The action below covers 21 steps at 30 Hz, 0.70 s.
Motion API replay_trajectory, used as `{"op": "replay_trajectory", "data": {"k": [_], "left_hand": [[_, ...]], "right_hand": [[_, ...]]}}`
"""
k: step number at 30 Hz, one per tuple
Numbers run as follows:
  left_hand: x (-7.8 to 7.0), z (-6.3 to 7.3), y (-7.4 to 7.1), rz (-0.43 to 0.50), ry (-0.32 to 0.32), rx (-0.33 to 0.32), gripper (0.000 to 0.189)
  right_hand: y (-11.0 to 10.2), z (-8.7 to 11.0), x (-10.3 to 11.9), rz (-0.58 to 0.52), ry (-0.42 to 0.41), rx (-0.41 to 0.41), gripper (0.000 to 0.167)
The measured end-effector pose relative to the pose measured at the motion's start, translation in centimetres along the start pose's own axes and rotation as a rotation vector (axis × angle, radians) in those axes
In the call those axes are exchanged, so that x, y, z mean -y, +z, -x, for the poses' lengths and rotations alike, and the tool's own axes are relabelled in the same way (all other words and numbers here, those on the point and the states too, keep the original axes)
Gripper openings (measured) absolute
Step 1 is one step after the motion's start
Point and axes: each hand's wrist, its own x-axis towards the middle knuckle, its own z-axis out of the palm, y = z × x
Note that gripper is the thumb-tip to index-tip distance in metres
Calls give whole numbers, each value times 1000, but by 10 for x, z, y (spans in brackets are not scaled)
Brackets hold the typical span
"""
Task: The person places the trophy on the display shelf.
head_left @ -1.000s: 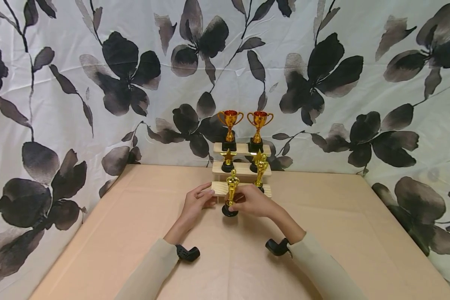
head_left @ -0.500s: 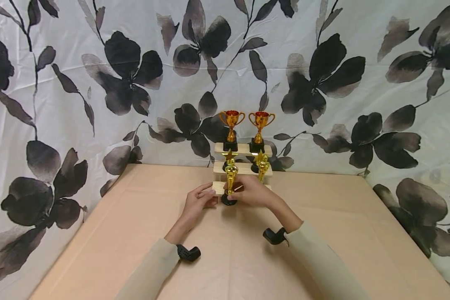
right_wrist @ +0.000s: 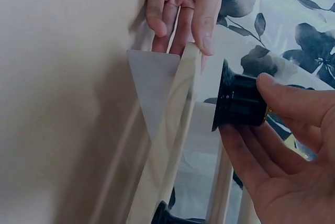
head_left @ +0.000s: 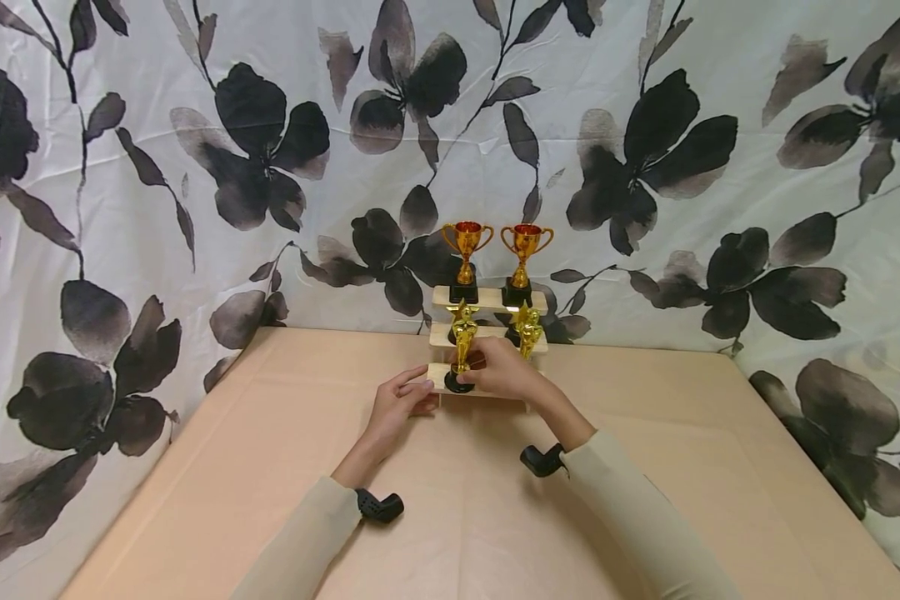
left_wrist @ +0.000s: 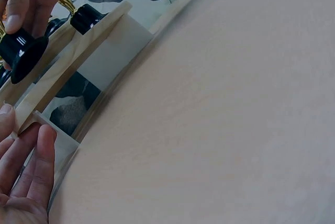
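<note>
My right hand (head_left: 504, 371) pinches a gold figure trophy (head_left: 463, 335) near its round black base (right_wrist: 241, 98). It is held upright over the left part of the lowest step of a three-tier wooden display stand (left_wrist: 78, 64). In the right wrist view, a gap shows between the base's underside and the wooden step (right_wrist: 170, 130). At the stand's left front corner, my left hand (head_left: 393, 408) holds the lowest step, its thumb above and its fingers beneath the board. A matching figure trophy (head_left: 529, 335) stands on that step's right side.
Two gold cup trophies, the left cup (head_left: 467, 242) and the right cup (head_left: 526, 243), stand on the top tier. Star trophies on the middle tier are mostly hidden behind the figures. A floral cloth (head_left: 645, 250) hangs behind the peach-coloured tabletop (head_left: 270, 433).
My right hand has carried the figure trophy up and forward, from in front of the stand to over its lowest step. The left hand keeps its place at the corner.
</note>
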Motion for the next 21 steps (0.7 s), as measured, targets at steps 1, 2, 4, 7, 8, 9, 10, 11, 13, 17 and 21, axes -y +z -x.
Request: {"op": "replay_trajectory", "data": {"k": [1, 2, 4, 7, 8, 9, 10, 11, 13, 17, 21], "left_hand": [[0, 0, 0, -3, 0, 0, 46], [0, 0, 0, -7, -1, 0, 46], [0, 0, 1, -12, -4, -3, 46], [0, -1, 1, -13, -8, -5, 46], [0, -1, 1, -10, -8, -6, 45], [0, -1, 1, -8, -9, -7, 45], [0, -1, 1, -9, -9, -8, 45], [0, -1, 1, -6, -9, -8, 45], [0, -1, 2, -4, -6, -9, 45], [0, -2, 3, -7, -5, -8, 45], [0, -3, 3, -8, -7, -8, 45]], "right_hand": [[0, -1, -1, 2, 8, -6, 23], [1, -1, -1, 6, 16, -12, 24], [1, -3, -2, 4, 33, -20, 25], [2, -4, -2, 3, 46, -28, 26], [2, -5, -2, 1, 49, -29, 26], [3, -6, -3, 1, 52, -31, 25], [3, -7, -3, 4, 54, -32, 25], [3, -7, -3, 5, 57, -34, 24], [4, -9, -3, 4, 69, -39, 23], [4, -11, -4, 5, 82, -44, 23], [5, -14, -7, 0, 87, -49, 23]]}}
